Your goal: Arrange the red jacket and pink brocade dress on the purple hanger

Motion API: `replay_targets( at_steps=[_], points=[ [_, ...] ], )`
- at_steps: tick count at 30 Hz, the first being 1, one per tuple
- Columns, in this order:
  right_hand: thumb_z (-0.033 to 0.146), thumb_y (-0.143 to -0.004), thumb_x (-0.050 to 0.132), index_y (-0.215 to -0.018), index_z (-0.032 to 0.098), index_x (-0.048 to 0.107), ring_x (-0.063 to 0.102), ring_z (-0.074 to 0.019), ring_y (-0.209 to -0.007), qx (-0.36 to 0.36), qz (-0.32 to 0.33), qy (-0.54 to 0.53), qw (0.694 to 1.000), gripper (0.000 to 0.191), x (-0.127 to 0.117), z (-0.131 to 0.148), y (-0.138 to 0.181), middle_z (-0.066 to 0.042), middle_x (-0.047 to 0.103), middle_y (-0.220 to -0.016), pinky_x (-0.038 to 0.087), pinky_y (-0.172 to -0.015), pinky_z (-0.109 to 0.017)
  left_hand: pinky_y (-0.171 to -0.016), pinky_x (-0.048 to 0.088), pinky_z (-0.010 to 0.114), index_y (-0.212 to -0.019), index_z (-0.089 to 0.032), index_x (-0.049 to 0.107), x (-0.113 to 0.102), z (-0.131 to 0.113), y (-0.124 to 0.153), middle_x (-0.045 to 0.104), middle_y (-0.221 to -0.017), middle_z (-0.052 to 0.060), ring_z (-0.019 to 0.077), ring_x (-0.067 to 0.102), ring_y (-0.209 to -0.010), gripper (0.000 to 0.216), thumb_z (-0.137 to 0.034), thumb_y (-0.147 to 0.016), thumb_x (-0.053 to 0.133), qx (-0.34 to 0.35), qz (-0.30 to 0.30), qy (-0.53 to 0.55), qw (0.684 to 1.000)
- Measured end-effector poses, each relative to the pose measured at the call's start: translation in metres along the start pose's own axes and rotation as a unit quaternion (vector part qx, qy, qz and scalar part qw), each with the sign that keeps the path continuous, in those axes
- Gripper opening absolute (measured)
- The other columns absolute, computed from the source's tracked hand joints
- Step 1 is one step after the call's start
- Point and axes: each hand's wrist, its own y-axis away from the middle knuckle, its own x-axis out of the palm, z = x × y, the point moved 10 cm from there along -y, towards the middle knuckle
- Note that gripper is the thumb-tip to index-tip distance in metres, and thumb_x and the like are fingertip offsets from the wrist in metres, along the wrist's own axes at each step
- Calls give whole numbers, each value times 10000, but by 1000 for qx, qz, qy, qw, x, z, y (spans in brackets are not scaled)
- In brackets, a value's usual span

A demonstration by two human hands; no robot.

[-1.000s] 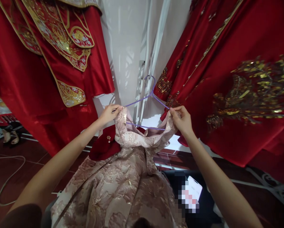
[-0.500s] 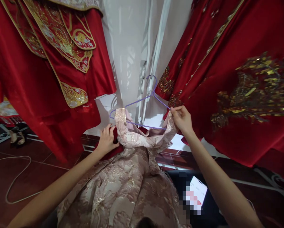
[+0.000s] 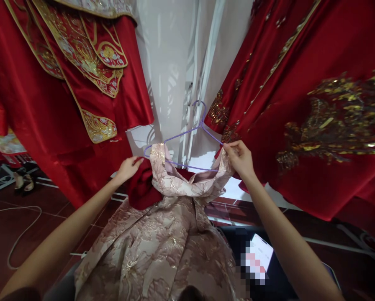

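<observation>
A pink and gold brocade dress (image 3: 165, 246) hangs from a thin purple wire hanger (image 3: 187, 133) in front of me. My right hand (image 3: 240, 159) pinches the dress's right shoulder against the hanger's right end. My left hand (image 3: 127, 168) grips a dark red velvet piece (image 3: 142, 188) bunched beside the dress's left shoulder. The left end of the hanger sticks out bare above the dress's left shoulder.
Red robes with gold embroidery hang at the left (image 3: 65, 83) and right (image 3: 316, 104). A white wall and door frame (image 3: 181, 62) lie straight ahead. A phone (image 3: 258, 257) lies on a dark surface below my right arm. A cable (image 3: 21, 234) loops on the dark floor at left.
My left hand let go of the dress's left shoulder at the hanger, dropped lower, and now holds the red velvet piece lifted beside the dress. My right hand has stayed put.
</observation>
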Motion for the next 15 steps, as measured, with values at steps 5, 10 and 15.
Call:
replay_targets(
  at_steps=[5, 10, 15],
  points=[
    [522, -787, 525, -794, 183, 573, 549, -156, -682, -13, -43, 67, 997, 343, -9, 21, 10, -22, 624, -761, 403, -646, -260, -587, 390, 267, -703, -165, 588, -43, -41, -51, 620, -664, 56, 197, 568, -652, 328, -413, -822, 410, -49, -120, -5, 992],
    [502, -815, 502, -775, 199, 571, 578, -177, -707, -25, -63, 138, 988, 313, -11, 51, 23, -21, 663, -794, 399, -715, -280, -667, 396, 290, -834, -182, 566, -42, -150, -48, 619, -747, 62, 205, 580, -720, 210, -341, -851, 430, 73, -170, -19, 983],
    [506, -824, 478, -780, 200, 565, 587, -186, -727, -16, -68, 145, 987, 321, -8, 59, 34, -30, 669, -814, 400, -718, -283, -685, 410, 294, -946, -203, 489, -11, -202, -31, 575, -771, 41, 173, 561, -707, 177, -330, -898, 377, 152, -150, 80, 974]
  ],
)
